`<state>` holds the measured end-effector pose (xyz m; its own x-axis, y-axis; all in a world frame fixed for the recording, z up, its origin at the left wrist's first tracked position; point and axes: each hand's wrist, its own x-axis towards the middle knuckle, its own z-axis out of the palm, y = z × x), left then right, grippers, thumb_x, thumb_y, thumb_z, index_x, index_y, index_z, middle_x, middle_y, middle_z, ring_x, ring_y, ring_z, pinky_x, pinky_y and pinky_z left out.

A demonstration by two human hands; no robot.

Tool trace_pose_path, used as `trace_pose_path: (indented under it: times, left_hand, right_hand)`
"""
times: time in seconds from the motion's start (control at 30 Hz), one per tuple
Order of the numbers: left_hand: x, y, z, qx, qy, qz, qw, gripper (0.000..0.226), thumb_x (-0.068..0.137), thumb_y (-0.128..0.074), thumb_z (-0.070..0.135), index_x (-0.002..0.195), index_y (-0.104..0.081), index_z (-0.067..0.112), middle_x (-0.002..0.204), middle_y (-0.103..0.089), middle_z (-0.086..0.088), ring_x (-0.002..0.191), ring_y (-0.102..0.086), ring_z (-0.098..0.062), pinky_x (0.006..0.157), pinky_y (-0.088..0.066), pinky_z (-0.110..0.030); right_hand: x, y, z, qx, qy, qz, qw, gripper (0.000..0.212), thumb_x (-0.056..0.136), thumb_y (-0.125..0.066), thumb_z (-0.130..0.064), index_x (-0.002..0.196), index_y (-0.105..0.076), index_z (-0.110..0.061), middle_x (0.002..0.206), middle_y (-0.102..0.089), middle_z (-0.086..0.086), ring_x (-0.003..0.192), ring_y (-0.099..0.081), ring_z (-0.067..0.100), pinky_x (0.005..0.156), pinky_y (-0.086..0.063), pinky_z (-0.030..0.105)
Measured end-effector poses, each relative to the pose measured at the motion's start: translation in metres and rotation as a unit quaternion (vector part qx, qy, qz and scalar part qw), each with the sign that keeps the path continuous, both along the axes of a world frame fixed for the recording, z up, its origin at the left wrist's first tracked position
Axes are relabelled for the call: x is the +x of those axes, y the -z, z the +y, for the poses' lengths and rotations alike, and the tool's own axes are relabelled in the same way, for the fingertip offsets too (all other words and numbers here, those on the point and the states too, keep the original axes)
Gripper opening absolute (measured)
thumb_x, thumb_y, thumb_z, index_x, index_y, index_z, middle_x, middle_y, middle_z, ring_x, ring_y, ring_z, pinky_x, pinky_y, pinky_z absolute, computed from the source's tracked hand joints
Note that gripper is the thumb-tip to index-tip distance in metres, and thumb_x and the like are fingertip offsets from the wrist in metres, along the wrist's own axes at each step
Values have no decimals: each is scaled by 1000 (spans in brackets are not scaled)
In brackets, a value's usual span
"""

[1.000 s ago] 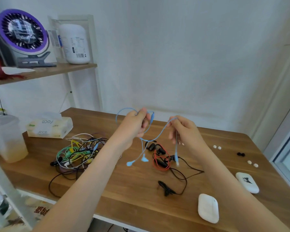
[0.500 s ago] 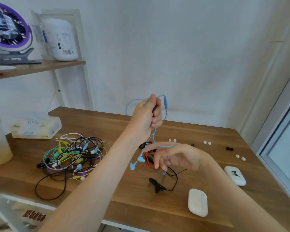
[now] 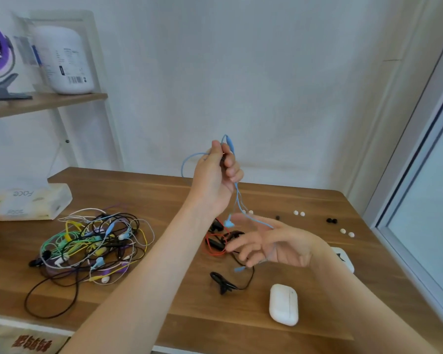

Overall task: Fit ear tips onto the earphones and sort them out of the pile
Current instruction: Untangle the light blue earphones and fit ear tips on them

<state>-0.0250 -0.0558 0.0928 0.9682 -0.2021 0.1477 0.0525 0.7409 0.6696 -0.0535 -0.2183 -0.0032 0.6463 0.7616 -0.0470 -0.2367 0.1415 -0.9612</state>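
left hand (image 3: 215, 175) grips the blue earphones (image 3: 228, 223) raised above the tabletop (image 3: 164, 190), apparently so the cord hangs straight across the released, palm-up right hand (image 3: 274, 244), well apart from the tangled pile (image 3: 92, 241).

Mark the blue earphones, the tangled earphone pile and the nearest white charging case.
blue earphones (image 3: 228, 223), head view, on a dangling earbud.
tangled earphone pile (image 3: 92, 242), head view, on the middle of the cords.
white charging case (image 3: 284, 304), head view, on its top face.
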Motion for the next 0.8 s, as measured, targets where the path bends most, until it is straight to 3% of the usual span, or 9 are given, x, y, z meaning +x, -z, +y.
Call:
trace_pose_path:
  times: [0.17, 0.3, 0.5, 0.57, 0.6, 0.7, 0.8]
  left_hand:
    - [2, 7, -9, -20, 19, 25, 999, 40, 105, -30, 31, 72, -46, 14, 48, -36, 5, 35, -29, -7, 35, -27, -18]
    - [4, 10, -11, -22, 23, 37, 999, 40, 105, -31, 31, 72, -47, 14, 48, -36, 4, 36, -30, -7, 35, -28, -18]
    - [0, 18, -8, -19, 54, 39, 998, 38, 104, -33, 31, 75, -49, 13, 51, -39, 3, 39, -33, -9, 39, -30, -19]
    - [-1, 22, -3, -1, 69, 31, 997, 36, 104, -34, 30, 77, -50, 13, 53, -41, 2, 42, -37, -10, 41, -34, -20]
    - [-1, 24, 0, 15, 72, 22, 997, 34, 104, -34, 28, 79, -51, 12, 54, -43, 2, 45, -40, -11, 43, -37, -20]
    - [-2, 30, 10, 148, 36, -27, 988, 31, 104, -35, 21, 86, -58, 10, 62, -56, 2, 63, -60, -14, 60, -51, -23]
    - [-2, 38, 26, 342, 3, -65, 937, 27, 104, -38, 17, 97, -62, 8, 80, -66, -1, 79, -65, -13, 73, -55, -25]
  right_hand:
    - [6, 3, -5, 227, -23, 60, 972, 93, 79, -73, -42, 152, -19, -20, 146, -32, 33, 123, -51, 38, 100, -45, 50]
    - [6, 0, -9, 233, 13, 83, 969, 91, 77, -67, -58, 148, -34, -11, 146, -34, 31, 129, -45, 41, 105, -39, 53]
    - [2, -4, 4, 205, 146, 40, 967, 68, 83, -71, -37, 139, -47, -7, 145, -44, 19, 136, -41, 33, 103, -45, 44]
    - [3, -6, 8, 200, 201, 26, 959, 65, 84, -69, -36, 138, -49, -7, 134, -56, 9, 121, -55, 24, 94, -50, 34]
    - [3, -7, 10, 196, 238, 23, 951, 56, 86, -65, -33, 134, -52, -8, 123, -62, 5, 103, -61, 16, 84, -52, 27]
    - [8, -6, 13, 217, 336, 41, 916, 27, 88, -51, -15, 113, -59, -10, 89, -65, -1, 60, -45, 7, 54, -41, 18]
    - [12, -2, 13, 201, 373, 48, 905, 20, 82, -55, -8, 101, -58, -12, 71, -59, -5, 53, -40, 6, 50, -35, 18]
